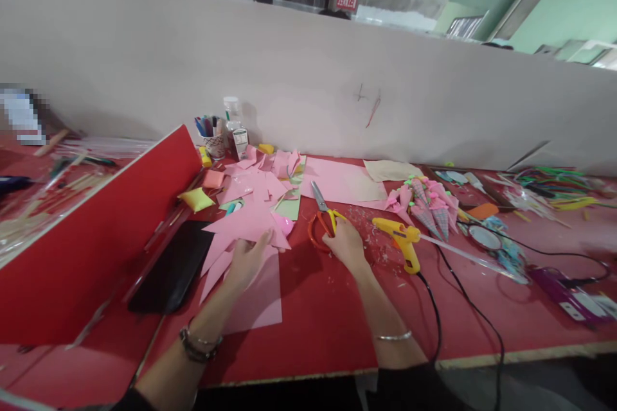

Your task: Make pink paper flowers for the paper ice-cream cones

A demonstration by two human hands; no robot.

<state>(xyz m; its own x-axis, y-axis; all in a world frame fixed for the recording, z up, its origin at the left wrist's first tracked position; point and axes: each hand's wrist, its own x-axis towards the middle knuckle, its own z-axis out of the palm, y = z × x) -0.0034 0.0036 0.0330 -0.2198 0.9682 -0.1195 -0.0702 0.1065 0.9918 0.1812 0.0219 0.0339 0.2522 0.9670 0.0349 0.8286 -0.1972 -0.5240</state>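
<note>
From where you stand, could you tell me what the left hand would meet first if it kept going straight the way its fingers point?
Probably the pink paper scraps piled just beyond the left hand, which rests on a pink sheet; depth is hard to judge.

Light was even, diffuse, fairly dim; shadows soft, no glare. Edges bowed by wide lens, corners smeared; pixelated patch far left.
</note>
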